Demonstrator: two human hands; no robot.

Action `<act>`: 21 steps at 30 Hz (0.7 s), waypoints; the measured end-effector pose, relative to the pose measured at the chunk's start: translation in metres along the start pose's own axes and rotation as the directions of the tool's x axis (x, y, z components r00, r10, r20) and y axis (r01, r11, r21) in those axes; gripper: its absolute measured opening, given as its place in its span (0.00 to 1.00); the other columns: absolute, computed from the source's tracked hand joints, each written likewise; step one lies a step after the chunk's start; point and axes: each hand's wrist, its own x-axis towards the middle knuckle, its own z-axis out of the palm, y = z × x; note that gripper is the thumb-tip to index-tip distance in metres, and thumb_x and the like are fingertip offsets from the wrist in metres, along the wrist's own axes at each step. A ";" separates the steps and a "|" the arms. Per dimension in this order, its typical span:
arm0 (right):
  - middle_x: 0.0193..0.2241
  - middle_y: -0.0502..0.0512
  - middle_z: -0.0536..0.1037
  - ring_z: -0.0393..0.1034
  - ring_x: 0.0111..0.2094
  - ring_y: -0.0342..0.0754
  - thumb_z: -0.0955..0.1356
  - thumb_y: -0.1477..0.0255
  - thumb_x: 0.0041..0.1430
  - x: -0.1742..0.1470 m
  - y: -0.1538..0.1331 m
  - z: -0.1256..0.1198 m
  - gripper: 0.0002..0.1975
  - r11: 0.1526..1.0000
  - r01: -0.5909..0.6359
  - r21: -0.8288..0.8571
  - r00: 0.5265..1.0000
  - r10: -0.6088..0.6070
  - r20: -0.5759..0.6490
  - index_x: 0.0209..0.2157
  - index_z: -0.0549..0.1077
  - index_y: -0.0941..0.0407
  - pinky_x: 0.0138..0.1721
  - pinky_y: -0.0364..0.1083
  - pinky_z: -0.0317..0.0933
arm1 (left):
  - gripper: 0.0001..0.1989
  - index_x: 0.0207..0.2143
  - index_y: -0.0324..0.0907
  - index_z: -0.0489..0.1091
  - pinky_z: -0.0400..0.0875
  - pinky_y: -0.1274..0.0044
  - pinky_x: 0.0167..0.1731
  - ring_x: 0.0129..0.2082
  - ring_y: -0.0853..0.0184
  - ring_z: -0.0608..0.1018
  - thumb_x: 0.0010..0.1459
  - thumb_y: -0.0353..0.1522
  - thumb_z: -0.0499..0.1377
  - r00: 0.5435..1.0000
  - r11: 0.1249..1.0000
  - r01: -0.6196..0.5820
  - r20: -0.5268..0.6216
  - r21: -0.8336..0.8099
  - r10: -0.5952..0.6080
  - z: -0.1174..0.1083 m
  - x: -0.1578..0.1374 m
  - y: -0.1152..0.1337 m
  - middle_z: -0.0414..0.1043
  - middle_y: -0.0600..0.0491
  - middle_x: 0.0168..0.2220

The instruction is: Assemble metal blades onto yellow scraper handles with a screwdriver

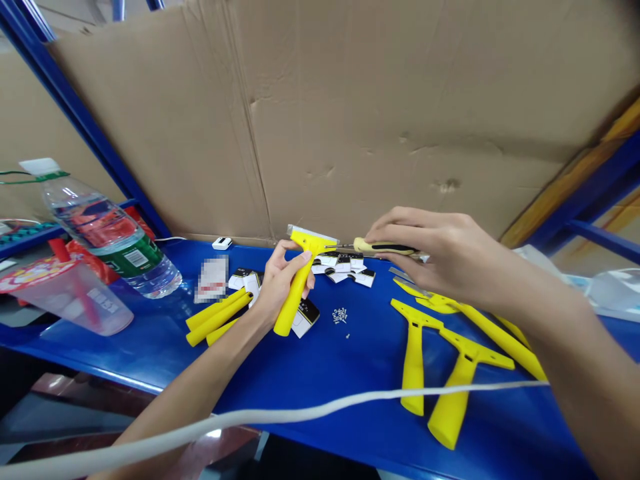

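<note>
My left hand (281, 277) is closed around a yellow scraper (300, 283), its metal blade edge facing up and away. In my right hand (425, 243) is a screwdriver (367, 246) with a cream and black handle, held level. Its thin shaft points left, and the tip meets the scraper's neck just below the head. Below the hands, a small pile of screws (340, 315) lies on the blue tabletop (320, 380), with one loose screw (348, 336) apart from it.
Several yellow scraper bodies (414, 353) lie at the right, yellow handles (220, 320) at the left. Small white and black boxes (345, 267) sit behind. A water bottle (125, 247) and plastic cup (95, 300) stand far left. A white cable (320, 410) crosses in front; cardboard (350, 120) walls the back.
</note>
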 end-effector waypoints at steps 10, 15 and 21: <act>0.34 0.55 0.86 0.76 0.27 0.48 0.67 0.63 0.75 0.002 -0.008 0.009 0.12 0.994 -0.096 -0.046 0.986 0.089 -0.143 0.44 0.83 0.52 0.31 0.47 0.64 | 0.19 0.45 0.50 0.58 0.66 0.82 0.14 0.13 0.70 0.70 0.65 0.40 0.68 0.999 0.999 -0.037 -0.011 0.010 0.037 0.005 -0.005 0.007 0.73 0.61 0.20; 0.31 0.54 0.85 0.70 0.21 0.48 0.70 0.52 0.70 0.002 -0.002 0.010 0.18 0.946 -0.325 -0.008 0.942 0.323 -0.094 0.42 0.79 0.52 0.25 0.47 0.58 | 0.20 0.45 0.49 0.60 0.66 0.82 0.14 0.14 0.70 0.71 0.63 0.40 0.69 0.999 1.000 -0.016 -0.045 -0.021 0.015 0.004 -0.004 0.004 0.72 0.61 0.20; 0.36 0.57 0.83 0.76 0.31 0.53 0.72 0.55 0.67 0.002 0.006 0.007 0.14 0.981 -0.192 0.036 0.975 0.194 -0.105 0.41 0.75 0.52 0.31 0.50 0.64 | 0.22 0.45 0.49 0.60 0.64 0.82 0.14 0.13 0.70 0.71 0.61 0.40 0.71 0.998 0.999 0.023 -0.052 -0.035 -0.025 0.005 -0.003 0.001 0.72 0.62 0.20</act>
